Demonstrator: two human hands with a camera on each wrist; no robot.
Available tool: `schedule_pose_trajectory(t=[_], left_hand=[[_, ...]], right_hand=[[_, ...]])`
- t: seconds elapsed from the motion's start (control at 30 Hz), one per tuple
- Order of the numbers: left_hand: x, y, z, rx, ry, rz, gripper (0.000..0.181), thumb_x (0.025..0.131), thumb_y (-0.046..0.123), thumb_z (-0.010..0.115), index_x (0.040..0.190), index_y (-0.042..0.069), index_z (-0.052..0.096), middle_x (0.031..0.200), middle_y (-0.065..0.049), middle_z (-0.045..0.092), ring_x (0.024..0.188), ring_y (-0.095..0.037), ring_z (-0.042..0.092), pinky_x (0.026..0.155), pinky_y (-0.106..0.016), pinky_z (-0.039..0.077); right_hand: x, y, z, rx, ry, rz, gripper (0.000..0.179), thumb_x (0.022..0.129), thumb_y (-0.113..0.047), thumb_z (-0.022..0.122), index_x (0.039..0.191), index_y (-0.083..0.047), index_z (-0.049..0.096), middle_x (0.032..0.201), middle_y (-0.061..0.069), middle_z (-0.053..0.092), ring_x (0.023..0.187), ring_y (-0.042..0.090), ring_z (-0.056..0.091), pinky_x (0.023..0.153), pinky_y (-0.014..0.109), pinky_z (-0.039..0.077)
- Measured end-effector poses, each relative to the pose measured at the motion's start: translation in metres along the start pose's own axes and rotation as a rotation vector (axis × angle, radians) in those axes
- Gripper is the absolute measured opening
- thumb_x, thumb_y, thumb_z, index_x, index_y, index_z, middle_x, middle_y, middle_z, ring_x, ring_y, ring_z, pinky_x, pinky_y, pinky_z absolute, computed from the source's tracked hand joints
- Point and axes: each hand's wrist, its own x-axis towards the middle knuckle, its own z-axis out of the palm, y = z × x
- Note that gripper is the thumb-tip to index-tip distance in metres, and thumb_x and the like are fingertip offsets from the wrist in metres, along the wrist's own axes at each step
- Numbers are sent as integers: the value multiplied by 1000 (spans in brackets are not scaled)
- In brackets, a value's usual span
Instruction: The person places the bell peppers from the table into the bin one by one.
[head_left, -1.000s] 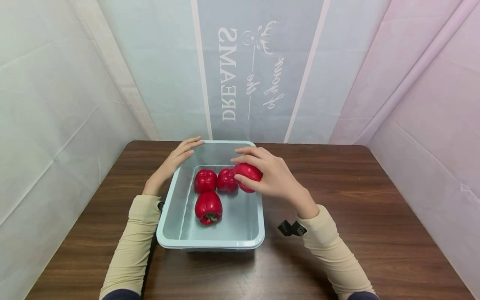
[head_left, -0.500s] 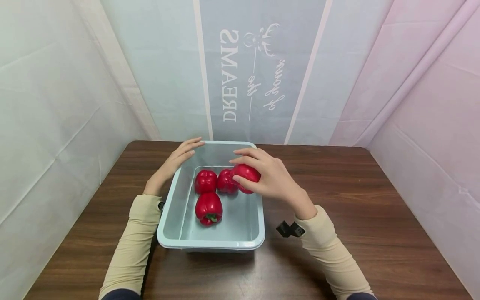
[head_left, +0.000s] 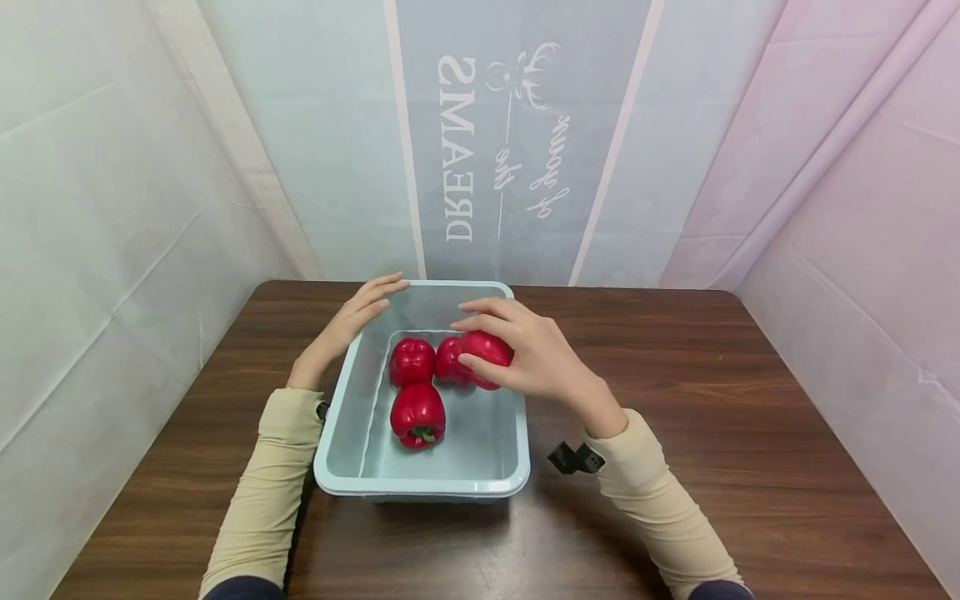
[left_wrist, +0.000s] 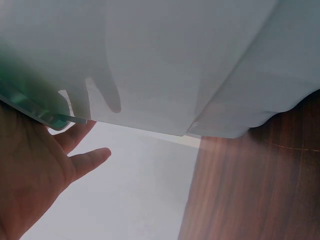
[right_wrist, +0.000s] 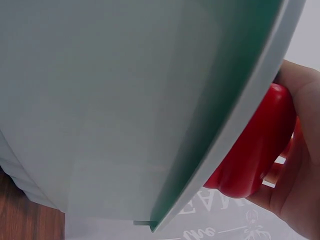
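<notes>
My right hand grips a red bell pepper over the right side of a light blue plastic bin. In the right wrist view the bin's rim hides part of the held pepper. Inside the bin lie more red peppers: one at the back left, one in front with its green stem facing me, and one at the back partly hidden behind the held pepper. My left hand rests along the bin's left rim near its far corner, fingers stretched out. The left wrist view shows that hand beside the bin's outer wall.
The bin stands on a dark brown wooden table. A printed cloth hangs behind the table, and pale cloth walls stand at both sides.
My right hand has moved slightly to the left with the bell pepper, which now covers more of the pepper behind it. My left hand has stayed in place.
</notes>
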Motion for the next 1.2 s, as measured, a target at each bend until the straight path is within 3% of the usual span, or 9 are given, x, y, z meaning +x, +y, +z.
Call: schedule_pose_trajectory(t=[0.93, 1.2], left_hand=[[6, 3, -4, -40, -9, -30, 41, 98, 8, 35, 138, 2, 41, 149, -14, 26, 138, -28, 19, 108, -56, 17], [9, 3, -5, -29, -13, -35, 41, 98, 9, 35, 139, 3, 41, 149, -11, 26, 138, -27, 19, 109, -56, 16]], right_hand=[[6, 3, 6, 13, -60, 3, 35, 81, -38, 67, 113, -26, 64, 124, -4, 55, 110, 9, 53, 73, 25, 53], [8, 5, 7, 43, -51, -8, 35, 80, -39, 69, 112, -24, 65, 124, -4, 56, 110, 10, 54, 77, 25, 52]])
